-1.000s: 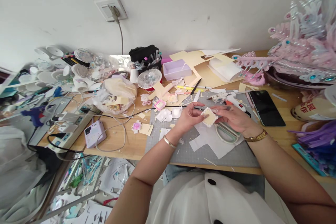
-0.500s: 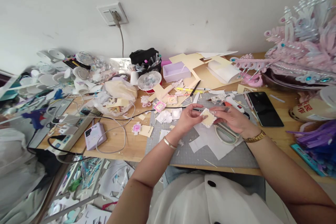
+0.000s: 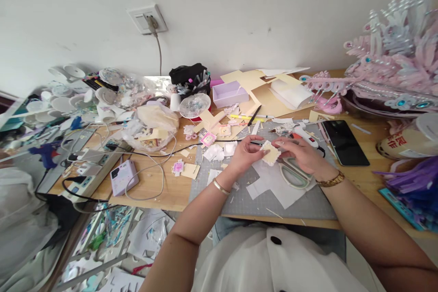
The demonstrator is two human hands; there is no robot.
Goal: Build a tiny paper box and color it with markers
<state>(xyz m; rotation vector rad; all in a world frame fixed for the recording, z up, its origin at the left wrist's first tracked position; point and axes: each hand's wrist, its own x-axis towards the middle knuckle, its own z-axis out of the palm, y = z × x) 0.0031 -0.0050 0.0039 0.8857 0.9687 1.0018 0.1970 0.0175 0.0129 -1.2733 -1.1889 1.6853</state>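
Note:
Between my hands, above the grey cutting mat [image 3: 239, 205], is a small cream card piece with a ruffled white edge [image 3: 270, 153]. My left hand [image 3: 248, 151] pinches its left side between thumb and fingers. On its right edge, the fingers of my right hand [image 3: 297, 153] close together near the upper corner. Scissors with pale handles [image 3: 294, 177] lie under my right hand. White paper scraps [image 3: 273, 187] are spread below the card piece. Farther left sit pink decorated pieces [image 3: 208, 138] and a small pink-centred one [image 3: 178, 167].
A hot glue gun [image 3: 304, 133] lies behind my right hand, with a phone [image 3: 345, 142] to its right. Cream card sheets [image 3: 249, 77] and a lilac box [image 3: 230, 94] stand at the back. A power strip [image 3: 91, 175] and cables cross the left side.
My right fingers have shifted slightly around the card piece's edge. The card piece is turned a little; everything else stays where it was.

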